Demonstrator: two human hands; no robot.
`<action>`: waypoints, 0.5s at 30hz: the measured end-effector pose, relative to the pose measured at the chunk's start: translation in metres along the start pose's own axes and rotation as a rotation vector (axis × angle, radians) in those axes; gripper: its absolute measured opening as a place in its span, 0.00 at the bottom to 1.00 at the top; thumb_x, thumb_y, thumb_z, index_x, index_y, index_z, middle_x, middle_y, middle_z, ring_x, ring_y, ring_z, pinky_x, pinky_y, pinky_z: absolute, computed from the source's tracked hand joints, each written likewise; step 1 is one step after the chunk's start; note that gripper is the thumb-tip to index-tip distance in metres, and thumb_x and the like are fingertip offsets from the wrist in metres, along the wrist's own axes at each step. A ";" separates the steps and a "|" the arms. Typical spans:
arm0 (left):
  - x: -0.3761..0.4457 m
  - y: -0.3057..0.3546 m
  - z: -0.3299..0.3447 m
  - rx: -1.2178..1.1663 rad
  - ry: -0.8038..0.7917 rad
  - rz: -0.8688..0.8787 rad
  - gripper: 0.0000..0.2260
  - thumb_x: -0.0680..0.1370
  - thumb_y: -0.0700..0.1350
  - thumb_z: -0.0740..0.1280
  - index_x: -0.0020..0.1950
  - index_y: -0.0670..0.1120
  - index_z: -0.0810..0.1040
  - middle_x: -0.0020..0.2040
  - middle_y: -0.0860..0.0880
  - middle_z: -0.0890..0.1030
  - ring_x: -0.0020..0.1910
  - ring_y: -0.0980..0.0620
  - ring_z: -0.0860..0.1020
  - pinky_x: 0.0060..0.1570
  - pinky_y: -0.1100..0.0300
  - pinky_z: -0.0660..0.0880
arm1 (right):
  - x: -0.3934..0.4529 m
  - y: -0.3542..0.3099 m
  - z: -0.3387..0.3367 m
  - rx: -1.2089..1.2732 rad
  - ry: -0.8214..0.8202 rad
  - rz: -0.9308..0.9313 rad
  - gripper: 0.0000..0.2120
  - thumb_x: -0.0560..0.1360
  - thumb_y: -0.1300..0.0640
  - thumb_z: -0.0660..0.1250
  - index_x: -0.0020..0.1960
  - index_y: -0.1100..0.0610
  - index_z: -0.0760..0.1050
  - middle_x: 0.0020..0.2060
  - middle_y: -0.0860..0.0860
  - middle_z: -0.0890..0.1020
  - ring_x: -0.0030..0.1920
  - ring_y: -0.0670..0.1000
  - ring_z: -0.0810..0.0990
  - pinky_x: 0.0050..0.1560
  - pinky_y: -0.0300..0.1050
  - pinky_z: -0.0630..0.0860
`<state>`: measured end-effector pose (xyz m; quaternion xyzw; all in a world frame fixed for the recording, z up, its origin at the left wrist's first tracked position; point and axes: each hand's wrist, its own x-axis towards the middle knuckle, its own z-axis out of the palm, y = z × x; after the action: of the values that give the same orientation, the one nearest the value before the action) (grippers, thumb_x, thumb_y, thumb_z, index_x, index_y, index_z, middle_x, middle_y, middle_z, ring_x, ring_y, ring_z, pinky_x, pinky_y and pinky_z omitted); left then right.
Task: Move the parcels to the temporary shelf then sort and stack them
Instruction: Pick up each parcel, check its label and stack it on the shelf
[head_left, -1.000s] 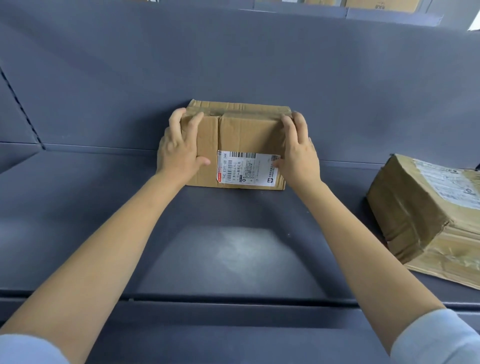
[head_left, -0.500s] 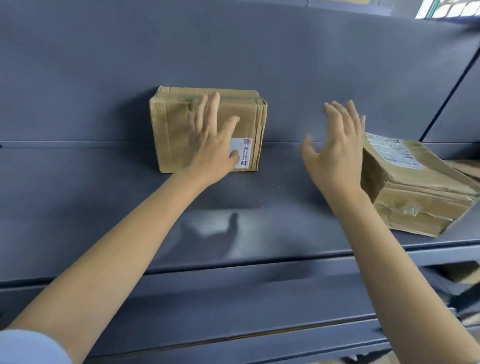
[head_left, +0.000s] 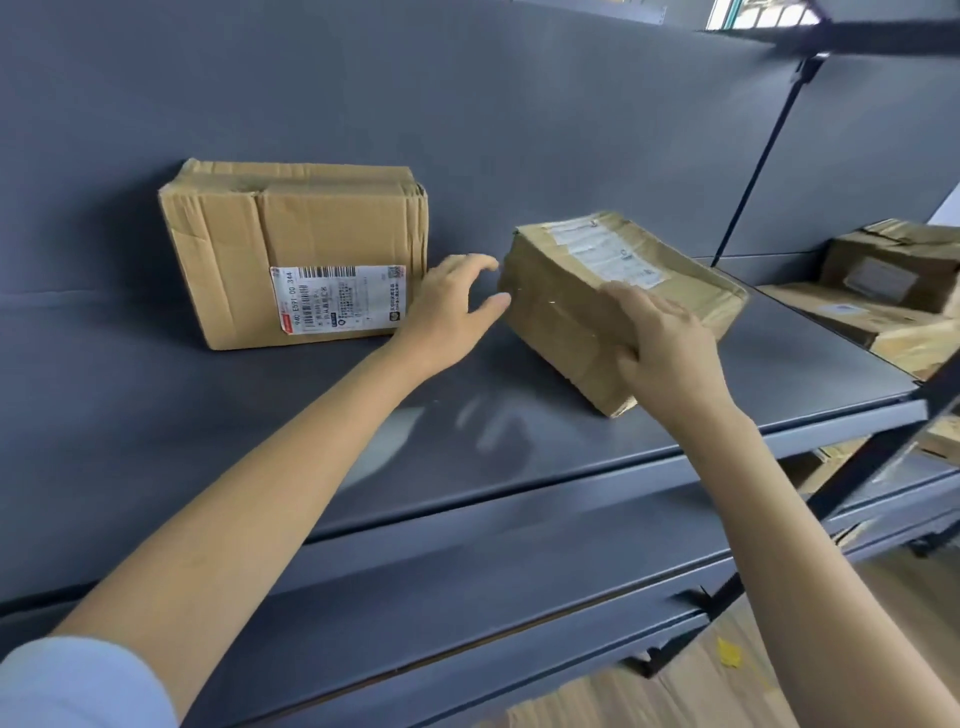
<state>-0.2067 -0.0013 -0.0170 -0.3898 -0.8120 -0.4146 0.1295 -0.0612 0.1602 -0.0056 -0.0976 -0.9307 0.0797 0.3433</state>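
Up at the grey metal shelf (head_left: 208, 447), both my bare arms reached forward and slightly right, pale sleeves showing at the lower corners. My right hand (head_left: 670, 353) sat on the near end of a taped parcel (head_left: 582, 296), fingers spread over its top edge and the thumb curled against its near face — a grip on that end. My left hand (head_left: 447, 306) reached toward the parcel's left corner with its fingers loosely open and the thumb spread; the thumb tip lay at or just beside the cardboard, and I could not tell whether it touched. That hand held nothing.

The taped parcel was a brown cardboard box wrapped in glossy clear tape, dented and creased, with a white shipping label on its top face. It lay on the shelf at an angle, its long side running away toward the back right and its near corner close to the shelf's front edge.

To its left, apart from it, a second cardboard box (head_left: 296, 249) stood on the shelf close against the grey back panel (head_left: 467, 104), its front face wrinkled — a white barcode label (head_left: 340, 297) at the lower right of that face, turned sideways. Farther right, past a dark upright post (head_left: 753, 161), more brown parcels (head_left: 883, 291) were stacked on the neighbouring shelf.
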 end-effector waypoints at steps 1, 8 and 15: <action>0.004 0.007 0.001 -0.096 0.033 -0.059 0.15 0.78 0.47 0.65 0.62 0.43 0.70 0.60 0.45 0.74 0.59 0.50 0.72 0.56 0.65 0.65 | -0.003 0.003 0.000 0.062 -0.008 -0.058 0.29 0.64 0.75 0.61 0.64 0.61 0.74 0.58 0.56 0.80 0.59 0.59 0.75 0.62 0.43 0.63; 0.023 0.036 -0.009 -0.521 0.180 -0.396 0.22 0.76 0.52 0.67 0.67 0.48 0.67 0.52 0.57 0.72 0.50 0.63 0.71 0.46 0.68 0.68 | -0.021 0.017 -0.003 0.635 0.095 -0.034 0.12 0.72 0.68 0.66 0.52 0.56 0.80 0.54 0.44 0.80 0.60 0.43 0.78 0.74 0.44 0.57; -0.009 0.022 -0.016 -0.636 -0.129 -0.334 0.25 0.75 0.38 0.69 0.70 0.44 0.67 0.52 0.54 0.79 0.50 0.63 0.78 0.48 0.72 0.73 | -0.016 0.028 -0.004 1.202 0.080 0.627 0.36 0.71 0.62 0.71 0.74 0.57 0.58 0.69 0.53 0.70 0.66 0.52 0.73 0.65 0.51 0.72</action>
<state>-0.1861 -0.0109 0.0011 -0.2980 -0.7014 -0.6365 -0.1190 -0.0431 0.1839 -0.0186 -0.1582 -0.6390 0.6753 0.3326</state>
